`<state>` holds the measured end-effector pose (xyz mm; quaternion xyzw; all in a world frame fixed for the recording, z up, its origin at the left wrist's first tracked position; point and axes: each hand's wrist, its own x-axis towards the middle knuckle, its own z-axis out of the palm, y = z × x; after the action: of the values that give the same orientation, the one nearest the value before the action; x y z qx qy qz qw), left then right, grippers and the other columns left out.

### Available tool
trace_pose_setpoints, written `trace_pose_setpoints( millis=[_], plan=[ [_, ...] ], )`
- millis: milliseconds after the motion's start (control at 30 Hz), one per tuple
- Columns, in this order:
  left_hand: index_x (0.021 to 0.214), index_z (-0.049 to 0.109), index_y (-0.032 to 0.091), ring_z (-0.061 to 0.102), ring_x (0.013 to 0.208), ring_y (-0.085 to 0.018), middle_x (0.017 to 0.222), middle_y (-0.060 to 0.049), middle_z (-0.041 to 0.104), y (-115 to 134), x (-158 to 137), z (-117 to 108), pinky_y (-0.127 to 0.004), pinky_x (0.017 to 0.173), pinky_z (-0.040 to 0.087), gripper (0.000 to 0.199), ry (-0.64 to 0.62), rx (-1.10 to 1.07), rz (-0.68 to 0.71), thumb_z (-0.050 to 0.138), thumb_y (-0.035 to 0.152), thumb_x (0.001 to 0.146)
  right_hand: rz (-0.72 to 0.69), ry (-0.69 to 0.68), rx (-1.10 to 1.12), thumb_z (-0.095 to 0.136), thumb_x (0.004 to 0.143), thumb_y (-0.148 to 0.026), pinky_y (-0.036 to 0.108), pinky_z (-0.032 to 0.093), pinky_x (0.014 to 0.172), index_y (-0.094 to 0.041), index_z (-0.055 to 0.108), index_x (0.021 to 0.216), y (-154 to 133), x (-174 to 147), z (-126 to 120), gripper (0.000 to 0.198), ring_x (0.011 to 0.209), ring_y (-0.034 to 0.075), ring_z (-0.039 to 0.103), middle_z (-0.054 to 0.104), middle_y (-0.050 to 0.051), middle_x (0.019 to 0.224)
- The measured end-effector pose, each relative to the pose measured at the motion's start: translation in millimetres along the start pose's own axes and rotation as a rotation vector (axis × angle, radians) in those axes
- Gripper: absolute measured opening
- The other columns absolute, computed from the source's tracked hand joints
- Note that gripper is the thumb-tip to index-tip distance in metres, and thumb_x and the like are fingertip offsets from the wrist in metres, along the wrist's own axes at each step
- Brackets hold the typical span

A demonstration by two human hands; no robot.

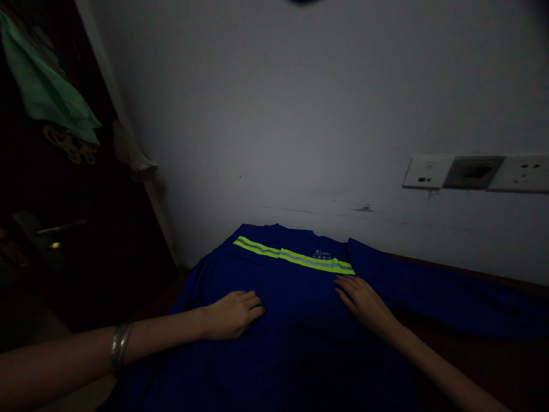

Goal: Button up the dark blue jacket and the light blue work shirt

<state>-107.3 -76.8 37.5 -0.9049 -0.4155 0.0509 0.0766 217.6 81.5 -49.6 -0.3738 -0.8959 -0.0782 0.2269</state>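
A dark blue work jacket (295, 320) lies spread out, front side up, with a yellow-green and grey reflective stripe (300, 258) across its chest. My left hand (234, 315) rests on the left part of the chest below the stripe, fingers loosely bent, no bunched cloth showing around them. Just under the stripe's right end, my right hand (364, 300) lies on the fabric with its fingers stretched out. Small white print (321, 254) shows at the collar. One sleeve (454, 292) reaches out to the right; the lower part of the jacket fades into shadow.
A pale wall (274, 126) stands right behind the jacket, with a row of sockets (429, 171) at the right. On the left is a dark door (98, 229) with a metal handle (60, 228) and a hanging green cloth (47, 80). The room is dim.
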Motion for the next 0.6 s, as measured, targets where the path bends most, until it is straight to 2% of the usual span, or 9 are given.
trace_pose_setpoints(
  millis=[100,200,267,333,433,600],
  plan=[
    [0.115,0.047,0.018,0.05,0.105,-0.022,0.115,-0.01,0.054,15.8,-3.3,-8.9,-0.033,0.09,0.041,0.034,-0.012,-0.187,0.098,0.049,0.028,0.082,0.049,0.028,-0.143,0.037,0.088,-0.029,0.044,0.032,0.098,-0.016,0.059,0.11,10.1,10.2,-14.4,0.034,0.11,0.025,0.049,0.057,0.011,0.117],
    [0.128,0.037,0.016,0.035,0.124,-0.03,0.134,-0.013,0.041,36.9,-8.4,-7.2,-0.041,0.1,0.034,0.06,-0.054,-0.313,0.202,0.052,0.046,0.078,0.264,-0.009,-0.321,0.04,0.086,-0.033,0.05,0.036,0.09,-0.011,0.057,0.111,25.2,20.2,-29.8,0.037,0.112,0.033,0.046,0.051,0.018,0.124],
    [0.133,0.031,0.015,0.026,0.129,-0.032,0.14,-0.013,0.033,48.6,-12.1,-1.3,-0.043,0.102,0.031,0.066,-0.07,-0.356,0.22,0.049,0.048,0.08,0.435,-0.141,-0.35,0.04,0.085,-0.041,0.049,0.042,0.077,-0.009,0.06,0.103,34.6,23.6,-36.4,0.043,0.103,0.037,0.052,0.054,0.022,0.116],
    [0.134,0.031,0.016,0.023,0.13,-0.031,0.141,-0.012,0.03,56.2,-15.4,6.4,-0.045,0.103,0.031,0.059,-0.05,-0.37,0.195,0.045,0.044,0.083,0.515,-0.313,-0.296,0.037,0.085,-0.044,0.043,0.045,0.067,-0.01,0.063,0.092,41.7,23.7,-38.3,0.043,0.09,0.035,0.059,0.061,0.021,0.1],
    [0.132,0.035,0.021,0.022,0.131,-0.029,0.14,-0.008,0.033,60.9,-18.7,17.6,-0.045,0.103,0.031,0.046,0.003,-0.358,0.141,0.038,0.033,0.088,0.479,-0.427,-0.254,0.036,0.086,-0.031,0.036,0.044,0.063,-0.013,0.063,0.086,48.7,20.3,-34.0,0.033,0.082,0.029,0.063,0.064,0.016,0.088],
    [0.127,0.042,0.023,0.026,0.13,-0.026,0.135,-0.005,0.042,63.8,-19.9,28.4,-0.044,0.103,0.032,0.039,0.044,-0.357,0.106,0.037,0.033,0.089,0.439,-0.4,-0.32,0.035,0.083,-0.017,0.034,0.043,0.06,-0.014,0.062,0.086,60.9,17.5,-24.3,0.027,0.081,0.028,0.063,0.064,0.014,0.086]
  ],
)
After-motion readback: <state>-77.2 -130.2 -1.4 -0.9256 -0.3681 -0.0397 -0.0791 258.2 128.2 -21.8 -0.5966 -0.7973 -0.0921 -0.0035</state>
